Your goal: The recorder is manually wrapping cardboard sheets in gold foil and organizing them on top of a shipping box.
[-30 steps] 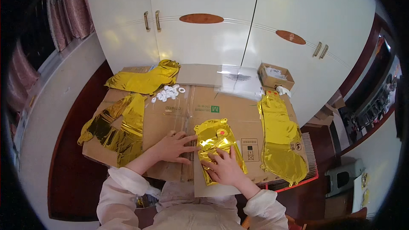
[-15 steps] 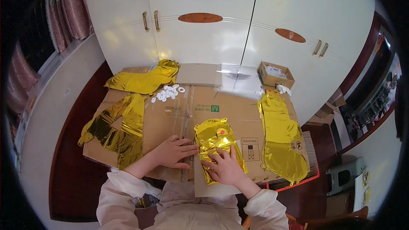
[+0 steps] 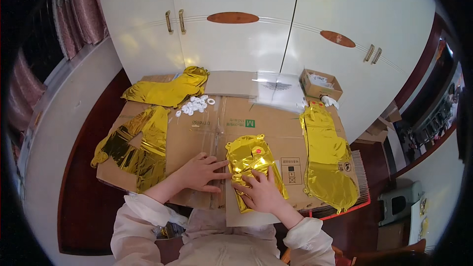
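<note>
A folded gold foil balloon (image 3: 249,150) lies flat in front of me, partly over a pale card (image 3: 236,220) at the cardboard's near edge. My right hand (image 3: 261,191) rests on its lower half with the fingers spread. My left hand (image 3: 201,172) lies on the cardboard (image 3: 197,138), fingers apart, the tips at the balloon's left edge. At the left are an A-shaped gold foil balloon (image 3: 152,143) and, behind it, a stack of gold foil balloons (image 3: 162,92). Another long stack of gold foil balloons (image 3: 325,152) lies to the right.
White rings (image 3: 194,105) sit in a small heap beyond my left hand. At the back right stands a small open carton (image 3: 322,86) holding white packets. White cupboard doors (image 3: 231,44) rise behind the work surface. A grey stool (image 3: 400,202) is on the floor at right.
The whole view has shifted very slightly. Both hands stay in nearly the same place on and beside the folded balloon.
</note>
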The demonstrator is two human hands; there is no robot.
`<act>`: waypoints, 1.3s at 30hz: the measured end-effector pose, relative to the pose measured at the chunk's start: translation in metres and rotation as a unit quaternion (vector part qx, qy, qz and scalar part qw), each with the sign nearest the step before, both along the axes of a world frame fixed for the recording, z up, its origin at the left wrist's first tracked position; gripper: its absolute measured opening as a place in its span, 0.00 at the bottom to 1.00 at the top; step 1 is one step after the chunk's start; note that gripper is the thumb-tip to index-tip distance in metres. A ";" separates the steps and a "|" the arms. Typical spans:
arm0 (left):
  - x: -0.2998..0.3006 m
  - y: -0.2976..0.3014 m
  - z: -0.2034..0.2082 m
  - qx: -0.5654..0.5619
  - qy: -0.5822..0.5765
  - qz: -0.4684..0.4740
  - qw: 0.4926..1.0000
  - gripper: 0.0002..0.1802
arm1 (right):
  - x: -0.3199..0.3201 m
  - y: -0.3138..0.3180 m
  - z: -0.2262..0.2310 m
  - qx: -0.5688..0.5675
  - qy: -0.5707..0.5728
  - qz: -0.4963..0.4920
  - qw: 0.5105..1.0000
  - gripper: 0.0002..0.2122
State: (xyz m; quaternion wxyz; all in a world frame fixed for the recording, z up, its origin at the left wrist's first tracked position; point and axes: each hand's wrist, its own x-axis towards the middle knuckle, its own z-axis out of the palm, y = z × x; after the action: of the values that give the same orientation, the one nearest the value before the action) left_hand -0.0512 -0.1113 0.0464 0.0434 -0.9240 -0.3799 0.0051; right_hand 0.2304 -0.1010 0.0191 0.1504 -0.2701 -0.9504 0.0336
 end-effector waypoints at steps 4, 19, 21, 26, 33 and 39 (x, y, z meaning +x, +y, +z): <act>0.002 0.000 0.007 -0.007 -0.004 -0.037 0.999 0.34 | 0.001 0.000 0.000 -0.003 -0.007 0.002 1.000 0.22; -0.005 0.011 -0.006 0.020 -0.011 -0.024 0.999 0.34 | 0.001 0.000 0.000 -0.008 -0.009 0.000 1.000 0.21; -0.006 0.013 -0.006 0.018 -0.013 -0.018 1.000 0.33 | 0.001 0.000 0.001 -0.006 -0.012 0.002 1.000 0.21; -0.006 0.017 -0.002 0.008 -0.019 -0.010 1.000 0.32 | 0.001 0.000 0.002 -0.006 -0.013 0.004 1.000 0.21; -0.009 0.030 -0.006 0.002 -0.021 0.001 1.000 0.30 | 0.001 0.000 0.000 -0.002 -0.011 0.005 1.000 0.21; -0.011 0.036 -0.007 0.006 -0.031 0.009 0.999 0.28 | 0.001 0.001 -0.001 -0.001 -0.014 0.006 1.000 0.21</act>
State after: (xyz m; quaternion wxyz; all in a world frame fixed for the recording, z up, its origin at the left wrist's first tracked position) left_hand -0.0625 -0.0752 0.0396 0.0370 -0.9198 -0.3898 -0.0258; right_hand 0.2319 -0.1004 0.0185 0.1370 -0.2648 -0.9540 0.0314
